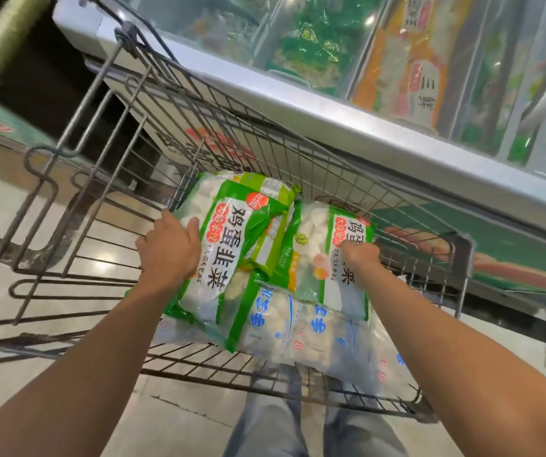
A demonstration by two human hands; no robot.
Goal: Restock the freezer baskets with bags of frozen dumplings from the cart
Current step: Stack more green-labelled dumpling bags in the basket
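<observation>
Down low, both arms reach into the wire cart (pixel 106 179), where the dumpling stock lies heaped. Blue-printed bags (pixel 301 328) sit nearest, flat on the bottom. Left hand (pixel 167 250) grips the edge of one green-labelled bag (pixel 228 245), fingers curled round its side, thumb on top. Right hand (pixel 360 255) pinches a second green bag (pixel 331 258) from above, fingers clamped on the plastic, probably to lift both together. Beyond, the chest freezer (pixel 347 127) stands just beside the cart under its glass lid; those bags are not in it yet.
</observation>
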